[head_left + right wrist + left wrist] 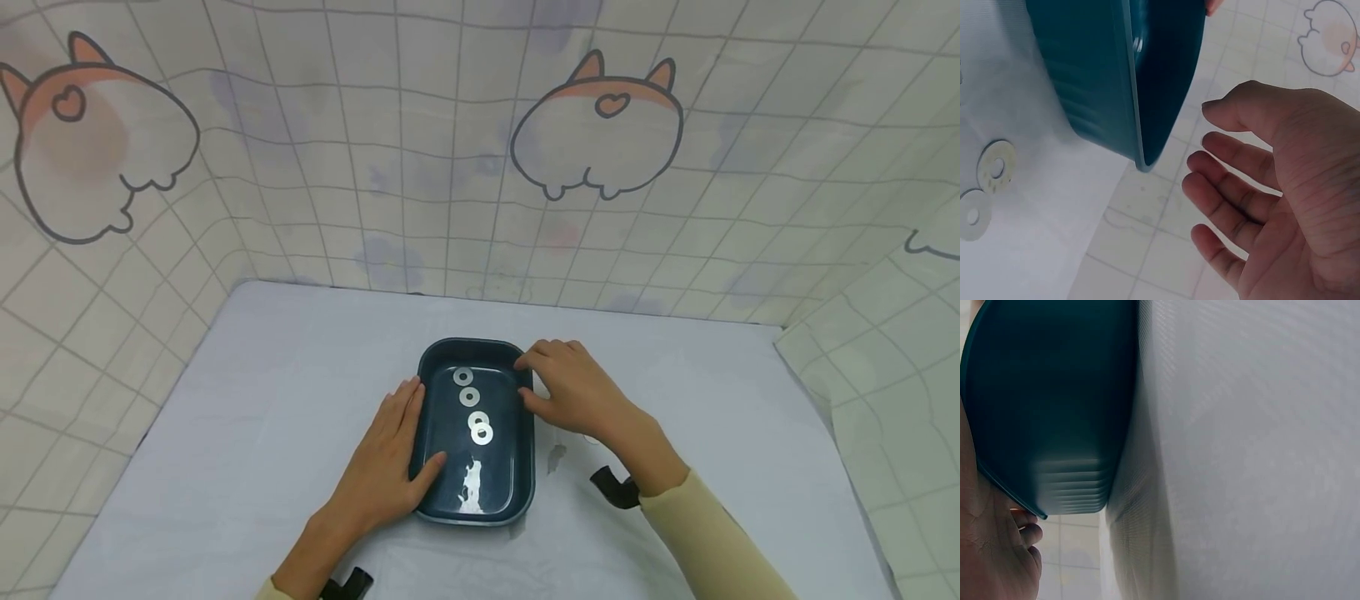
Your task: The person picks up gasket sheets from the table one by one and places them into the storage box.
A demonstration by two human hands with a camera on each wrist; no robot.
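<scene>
A dark teal rectangular tray (498,475) sits on the white table, with several pale flat washers (469,404) inside; two of them overlap. Along the tray's left rim lies my left hand (382,467), its fingers straight and the thumb over the rim. In the left wrist view, the left palm (991,550) is against the tray's side (1054,394). My right hand (573,392) is at the upper right rim, fingers loosely bent. In the right wrist view the right hand (1291,181) holds nothing and appears apart from the tray (1091,87).
Two more washers, one speckled (985,172) and one plain (980,228), lie on the table outside the tray. Black wrist camera mounts (615,489) show at both wrists. A tile-patterned sheet (450,167) with cartoon animals stands behind and at both sides of the table (300,350).
</scene>
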